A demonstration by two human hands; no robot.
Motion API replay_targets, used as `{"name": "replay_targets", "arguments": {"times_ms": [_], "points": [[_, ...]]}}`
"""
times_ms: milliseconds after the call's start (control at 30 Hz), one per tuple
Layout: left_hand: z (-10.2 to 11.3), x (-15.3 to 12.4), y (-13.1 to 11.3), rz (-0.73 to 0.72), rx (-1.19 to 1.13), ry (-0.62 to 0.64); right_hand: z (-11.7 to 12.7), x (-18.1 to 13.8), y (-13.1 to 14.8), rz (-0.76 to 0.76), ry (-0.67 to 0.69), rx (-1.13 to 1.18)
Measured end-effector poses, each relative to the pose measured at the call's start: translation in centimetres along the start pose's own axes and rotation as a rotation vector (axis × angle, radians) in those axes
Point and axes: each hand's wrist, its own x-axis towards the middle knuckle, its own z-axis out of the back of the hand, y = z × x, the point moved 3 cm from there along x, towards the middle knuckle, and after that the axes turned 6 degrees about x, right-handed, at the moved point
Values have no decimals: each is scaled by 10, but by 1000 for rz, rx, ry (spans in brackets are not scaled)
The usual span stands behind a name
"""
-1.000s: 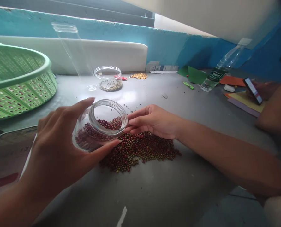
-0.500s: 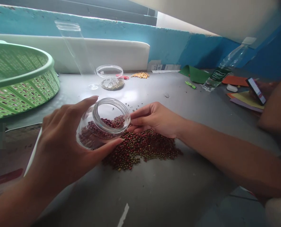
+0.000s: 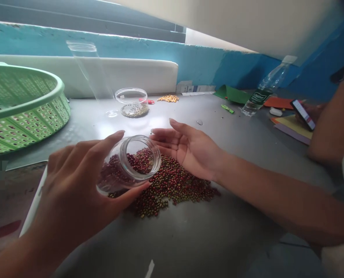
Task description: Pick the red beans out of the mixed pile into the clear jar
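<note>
The tilted jar is gripped by the left hand at the bean pile on the tabletop; the right hand is spread empty. The jar's mouth is best held low.

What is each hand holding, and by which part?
The left hand grips the tilted clear jar around its body, behind the rim. The right hand is open and holds nothing.

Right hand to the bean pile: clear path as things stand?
Probably yes. The right hand is open, palm up, just over the far edge of the bean pile, nothing between them. The tilted jar in the left hand covers only the pile's left end.
</note>
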Motion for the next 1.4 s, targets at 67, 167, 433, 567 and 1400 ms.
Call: {"name": "replay_targets", "arguments": {"times_ms": [67, 167, 433, 567, 1400], "points": [[1, 0, -2, -26, 6, -18, -7, -5, -1, 27, 7, 33], [1, 1, -6, -21, 22, -29, -16, -12, 0, 160, -11, 36], [-2, 7, -25, 54, -29, -46, -32, -22, -3, 479, 6, -170], [-5, 7, -26, 44, -27, -40, -39, -32, -8, 502, 113, -251], [0, 3, 2, 159, -78, -86, -15, -14, -15, 293, 605, -1492]]}}
